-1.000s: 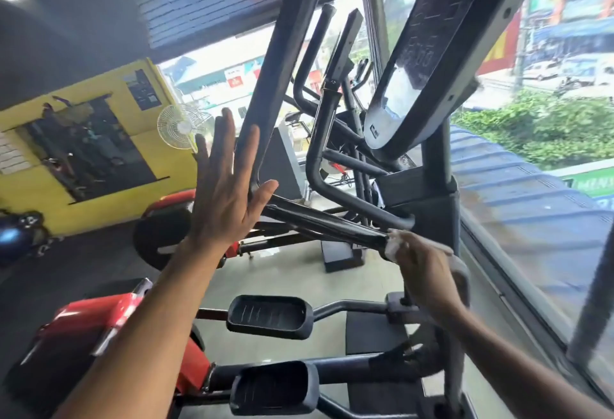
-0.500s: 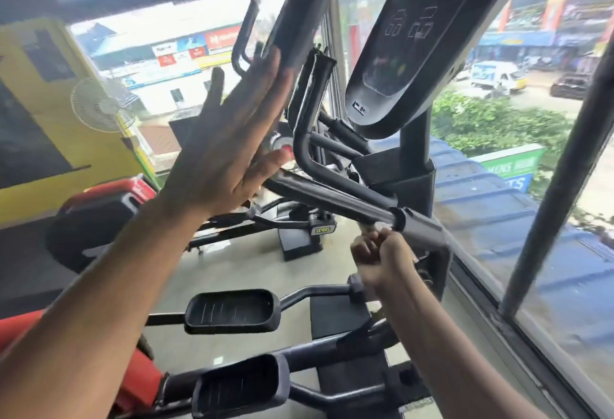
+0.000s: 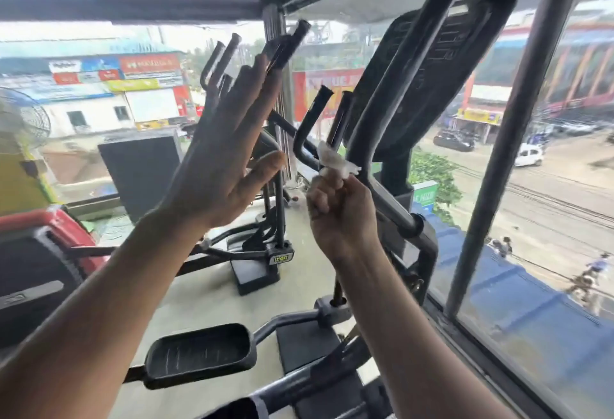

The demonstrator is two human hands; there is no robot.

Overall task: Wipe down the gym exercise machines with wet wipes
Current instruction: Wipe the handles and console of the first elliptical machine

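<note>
A black elliptical machine fills the view, its console [image 3: 422, 79] tilted at upper right and its curved handlebar [image 3: 382, 182] running down to the frame. My right hand [image 3: 342, 216] pinches a crumpled white wet wipe [image 3: 335, 161] in its fingertips, and the wipe lies against the handlebar's bend. My left hand [image 3: 226, 149] is raised in the air to the left, fingers straight and spread, holding nothing. A long moving arm [image 3: 408, 66] rises past the console to a rounded tip.
Black foot pedals [image 3: 199, 352] lie low in front. A second elliptical [image 3: 265, 252] stands behind on the pale floor, and a red-and-black machine [image 3: 43, 252] sits at left. A glass wall with a slanted steel post [image 3: 508, 139] closes the right side. A fan [image 3: 23, 119] hangs far left.
My right hand rose from below the handlebar joint up to the bar's bend, and the wipe now shows at my fingertips. The view swung up and right. My left hand stays raised.
</note>
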